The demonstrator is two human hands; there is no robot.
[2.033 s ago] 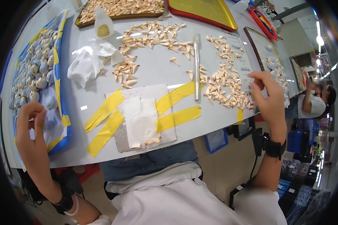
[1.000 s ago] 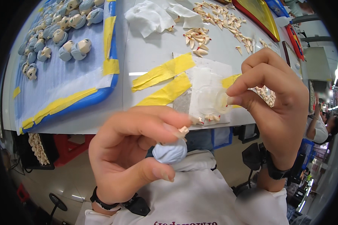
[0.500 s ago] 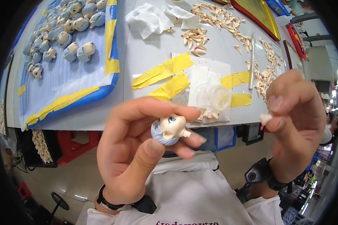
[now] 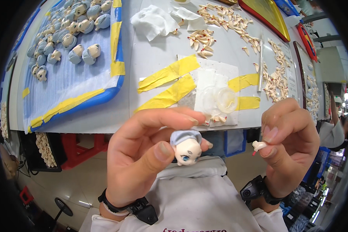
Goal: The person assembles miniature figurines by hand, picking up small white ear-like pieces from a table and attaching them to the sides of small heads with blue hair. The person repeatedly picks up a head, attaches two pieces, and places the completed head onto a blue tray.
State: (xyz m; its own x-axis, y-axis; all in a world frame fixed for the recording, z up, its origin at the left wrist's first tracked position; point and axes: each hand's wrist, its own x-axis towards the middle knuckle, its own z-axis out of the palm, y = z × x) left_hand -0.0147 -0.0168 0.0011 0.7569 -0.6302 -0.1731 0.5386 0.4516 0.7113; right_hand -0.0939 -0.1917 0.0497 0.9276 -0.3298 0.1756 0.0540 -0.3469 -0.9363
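Observation:
Between the thumb and fingers of my left hand (image 4: 133, 149) is a small doll head (image 4: 188, 150) with blue-grey hair and painted blue eyes. The head is tilted, with its hair toward the table and its face toward me. Off to the right, my right hand (image 4: 294, 133) pinches a tiny cream-coloured piece (image 4: 260, 145) with a thin red end pointing down. Its kind is not clear. Both hands are raised in front of the table's near edge, and the head and the piece are apart.
A blue tray (image 4: 89, 98) edged with yellow tape holds several doll heads. Many cream pieces with red ends (image 4: 274, 83) lie at the right and back. Shallow clear cups (image 4: 226, 101) sit on a taped-down sheet. A white cloth (image 4: 152, 21) and a clear rod (image 4: 260, 63) lie beyond.
The doll head has turned in my left hand, so its hair now points up and its face down. My right hand has moved left and lower with the cream piece, closer to the head.

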